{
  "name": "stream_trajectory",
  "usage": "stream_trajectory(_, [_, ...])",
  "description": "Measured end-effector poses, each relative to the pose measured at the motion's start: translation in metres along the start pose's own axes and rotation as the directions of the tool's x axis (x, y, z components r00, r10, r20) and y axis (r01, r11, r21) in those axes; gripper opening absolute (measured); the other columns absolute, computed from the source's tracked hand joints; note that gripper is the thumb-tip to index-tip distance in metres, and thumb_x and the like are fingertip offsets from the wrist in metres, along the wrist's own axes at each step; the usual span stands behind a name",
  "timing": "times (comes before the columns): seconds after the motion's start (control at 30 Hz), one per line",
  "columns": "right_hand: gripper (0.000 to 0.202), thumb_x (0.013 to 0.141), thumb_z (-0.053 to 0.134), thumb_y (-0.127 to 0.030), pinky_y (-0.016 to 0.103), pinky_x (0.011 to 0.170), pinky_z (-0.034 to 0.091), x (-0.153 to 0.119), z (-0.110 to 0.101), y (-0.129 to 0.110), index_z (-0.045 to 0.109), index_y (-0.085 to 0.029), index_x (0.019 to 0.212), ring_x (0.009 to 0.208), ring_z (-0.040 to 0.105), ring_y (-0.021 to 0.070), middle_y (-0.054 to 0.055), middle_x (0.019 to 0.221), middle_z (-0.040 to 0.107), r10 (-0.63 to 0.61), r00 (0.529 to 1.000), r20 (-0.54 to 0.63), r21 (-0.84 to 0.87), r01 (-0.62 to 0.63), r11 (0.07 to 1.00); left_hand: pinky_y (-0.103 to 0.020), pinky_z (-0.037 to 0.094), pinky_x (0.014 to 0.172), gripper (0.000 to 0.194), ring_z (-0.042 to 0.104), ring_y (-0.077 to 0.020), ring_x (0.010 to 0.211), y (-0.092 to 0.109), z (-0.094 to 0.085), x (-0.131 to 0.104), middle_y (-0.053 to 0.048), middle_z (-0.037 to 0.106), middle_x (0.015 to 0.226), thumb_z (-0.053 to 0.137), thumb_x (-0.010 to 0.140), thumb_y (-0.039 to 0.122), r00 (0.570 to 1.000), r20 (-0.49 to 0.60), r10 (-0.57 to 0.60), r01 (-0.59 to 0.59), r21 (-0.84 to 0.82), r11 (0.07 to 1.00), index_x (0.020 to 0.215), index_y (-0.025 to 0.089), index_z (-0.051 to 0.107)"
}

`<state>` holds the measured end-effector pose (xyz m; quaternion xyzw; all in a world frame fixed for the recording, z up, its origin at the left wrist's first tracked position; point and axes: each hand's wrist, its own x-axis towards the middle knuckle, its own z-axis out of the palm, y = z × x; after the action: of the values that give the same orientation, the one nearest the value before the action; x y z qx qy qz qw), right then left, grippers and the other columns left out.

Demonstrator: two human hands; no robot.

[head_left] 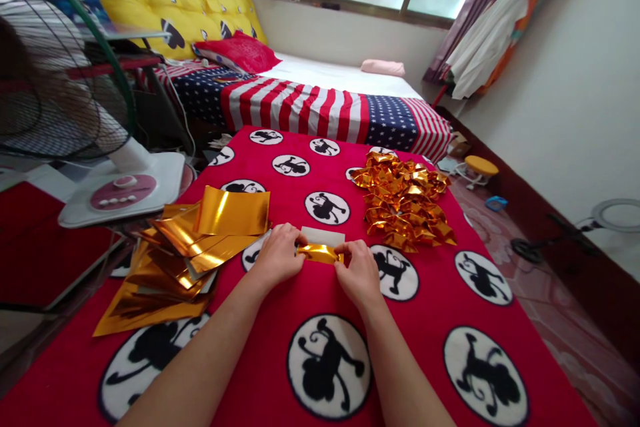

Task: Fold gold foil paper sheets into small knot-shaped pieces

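Note:
A small gold foil sheet, its pale back showing along the far edge, is held at both ends just above the red cloth. My left hand pinches its left end between thumb and fingers. The right end is pinched by my right hand. To the left lies an untidy stack of flat gold foil sheets, some with grey-white backs. A heap of folded gold foil pieces sits on the far right part of the cloth.
A fan stands at the left beside the cloth-covered surface. Behind are a bed with a red pillow and a yellow cushion. A yellow stool is on the floor at right.

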<state>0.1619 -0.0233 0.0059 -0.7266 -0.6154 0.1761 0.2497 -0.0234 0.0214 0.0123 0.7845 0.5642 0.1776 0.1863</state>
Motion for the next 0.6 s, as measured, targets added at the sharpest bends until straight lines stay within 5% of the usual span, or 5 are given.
stream_trajectory(0.2, [0.031,0.067,0.051,-0.004,0.03,0.079,0.041,0.001,0.0,0.003,0.068,-0.022,0.086,0.09,0.056,0.0201,0.003,0.092,0.062,-0.009,1.0,0.001,0.041,0.009,0.999,-0.033,0.046,0.089,0.03,0.058,-0.0227,0.095,-0.01,-0.001,0.003,-0.005,0.066,0.09,0.057,0.066,0.009,0.999,0.008,0.054,-0.053,-0.054,0.997,0.089,0.021,0.072])
stream_trajectory(0.3, [0.015,0.072,0.06,-0.02,0.034,0.081,0.04,-0.003,0.005,-0.007,0.065,-0.021,0.086,0.092,0.055,0.0235,0.005,0.093,0.06,0.012,0.998,-0.054,-0.046,-0.014,0.999,-0.034,0.045,0.088,0.018,0.058,-0.0231,0.094,-0.004,0.001,0.001,-0.006,0.066,0.089,0.062,0.071,0.019,0.999,-0.013,0.044,-0.044,-0.048,0.998,0.086,0.02,0.072])
stream_trajectory(0.43, [0.027,0.074,0.066,-0.041,0.037,0.08,0.038,-0.01,0.011,-0.016,0.062,-0.021,0.09,0.096,0.052,0.0275,0.007,0.096,0.059,-0.002,0.988,-0.153,-0.164,-0.024,0.986,-0.038,0.045,0.087,0.024,0.056,-0.0269,0.096,0.007,0.005,-0.003,-0.008,0.063,0.092,0.071,0.07,0.038,0.991,-0.127,-0.037,0.041,0.033,0.999,0.084,0.019,0.068])
stream_trajectory(0.6, [0.014,0.076,0.06,-0.019,0.034,0.082,0.039,-0.005,0.006,-0.004,0.065,-0.021,0.089,0.096,0.054,0.0238,0.005,0.096,0.06,-0.022,0.998,-0.059,-0.058,0.019,0.998,-0.036,0.045,0.09,0.013,0.057,-0.0244,0.097,-0.002,0.003,0.0,-0.006,0.065,0.092,0.066,0.072,0.019,1.0,-0.016,0.018,-0.018,-0.039,0.999,0.085,0.02,0.071])
